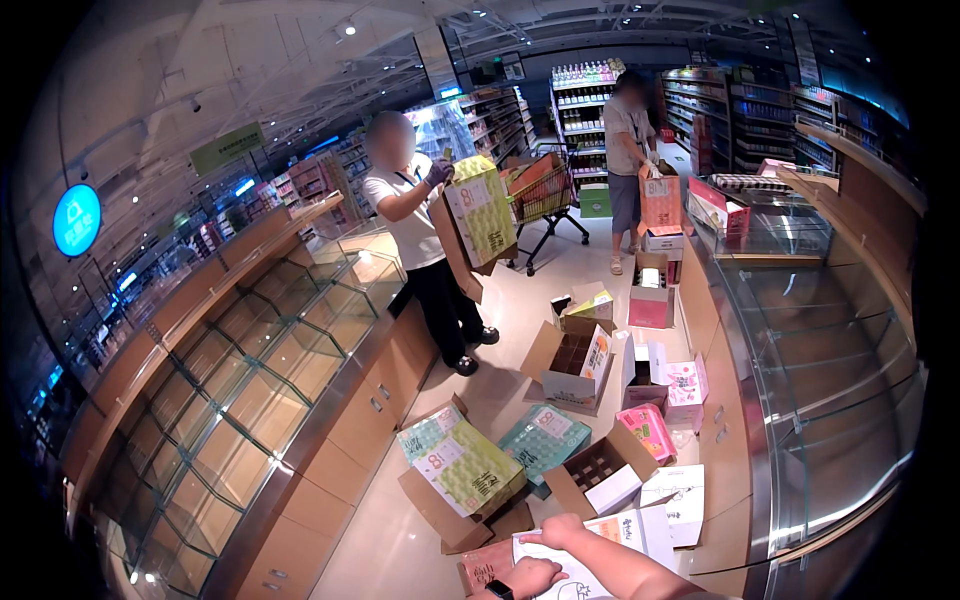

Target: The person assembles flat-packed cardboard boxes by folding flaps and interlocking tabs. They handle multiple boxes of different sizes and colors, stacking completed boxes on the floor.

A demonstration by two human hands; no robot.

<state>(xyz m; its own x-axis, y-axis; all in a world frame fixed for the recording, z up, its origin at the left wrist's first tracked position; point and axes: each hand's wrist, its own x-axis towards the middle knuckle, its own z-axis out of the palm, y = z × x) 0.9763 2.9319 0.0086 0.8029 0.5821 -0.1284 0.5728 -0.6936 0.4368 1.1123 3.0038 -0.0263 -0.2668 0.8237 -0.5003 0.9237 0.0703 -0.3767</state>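
Note:
At the lower edge, a white printed carton (590, 578) lies below me among other boxes. My right hand (560, 532) reaches in from the lower right, its fingers closed at the carton's far-left edge. Nearer to me, my left hand (530, 575), with a black watch on the wrist, is closed against the same carton; its fingertips are partly hidden. A reddish-brown printed box (487, 567) lies under and beside the left hand. Just beyond my hands sits an open brown carton with dividers (602, 468), next to a closed white box (675, 505).
Yellow-green (468, 465) and teal (545, 440) cartons lie on the aisle floor. Glass display counters line both sides (235, 400), (820, 380). One person (408, 215) carries a yellow-green carton (480, 210); another (628, 140) handles an orange box (660, 203). A shopping cart (540, 200) stands behind.

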